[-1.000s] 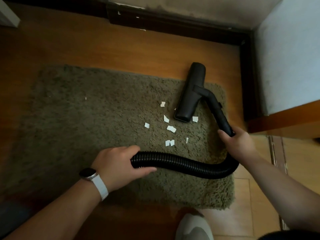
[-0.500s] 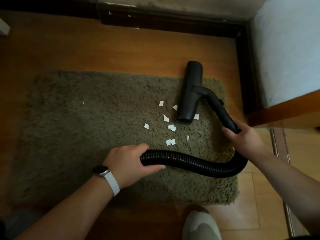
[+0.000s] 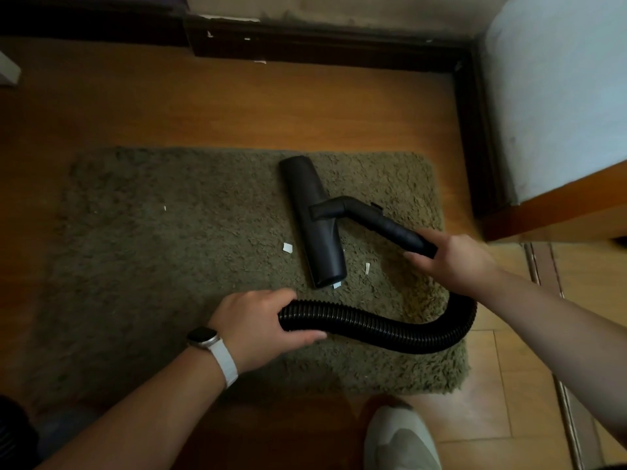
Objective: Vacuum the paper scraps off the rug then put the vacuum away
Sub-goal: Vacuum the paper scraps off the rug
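Shaggy, rough cloth rug (image 3: pixel 190 252) on glossy wood floor (image 3: pixel 271 106); matt plastic nozzle (image 3: pixel 315 225), ribbed hose (image 3: pixel 390 329), paper scraps (image 3: pixel 287 247).

This is a home room, with an orange-brown wooden plank floor (image 3: pixel 237 106), a shaggy olive-green rug (image 3: pixel 163 252) and a dark wooden skirting board (image 3: pixel 322 45).

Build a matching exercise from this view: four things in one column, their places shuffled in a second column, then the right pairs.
1. black ribbed vacuum hose
2. black flat vacuum floor head
3. white square paper scrap
4. white-strapped smartwatch

A. worn just behind the left hand
B. loose on the olive shaggy rug, left of the floor head
C. gripped by the left hand
D. flat on the rug, joined to the black rigid tube that the right hand grips

Pairs: 1-C, 2-D, 3-B, 4-A
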`<act>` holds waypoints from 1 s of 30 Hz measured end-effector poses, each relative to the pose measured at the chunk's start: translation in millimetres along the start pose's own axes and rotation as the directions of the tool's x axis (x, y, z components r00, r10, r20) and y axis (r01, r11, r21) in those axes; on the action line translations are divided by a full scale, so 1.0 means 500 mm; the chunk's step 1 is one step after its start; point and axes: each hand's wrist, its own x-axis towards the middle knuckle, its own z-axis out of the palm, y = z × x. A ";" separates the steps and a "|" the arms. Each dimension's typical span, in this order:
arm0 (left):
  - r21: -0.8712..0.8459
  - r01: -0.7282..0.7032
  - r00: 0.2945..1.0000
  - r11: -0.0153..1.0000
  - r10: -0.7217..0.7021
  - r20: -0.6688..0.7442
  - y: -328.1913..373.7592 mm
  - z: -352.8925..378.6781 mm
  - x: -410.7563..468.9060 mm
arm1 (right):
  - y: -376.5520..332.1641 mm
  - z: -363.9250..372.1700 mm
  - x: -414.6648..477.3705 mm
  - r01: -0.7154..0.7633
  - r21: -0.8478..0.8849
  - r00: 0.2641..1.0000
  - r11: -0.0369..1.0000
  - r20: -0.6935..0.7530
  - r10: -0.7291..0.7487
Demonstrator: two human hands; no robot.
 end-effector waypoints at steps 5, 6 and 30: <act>0.009 -0.015 1.000 1.000 0.015 0.004 0.013 0.000 -0.006 | 0.044 -0.001 -0.024 -0.118 0.203 0.991 0.972 -0.030 0.127; 0.010 -0.020 1.000 1.000 0.020 -0.002 0.016 0.000 -0.007 | 0.053 -0.001 -0.031 -0.139 0.232 0.988 0.963 -0.027 0.149; 0.027 0.028 0.999 0.999 -0.028 -0.017 -0.009 0.004 -0.071 | -0.019 0.058 -0.013 -0.039 0.075 0.999 0.996 -0.012 0.040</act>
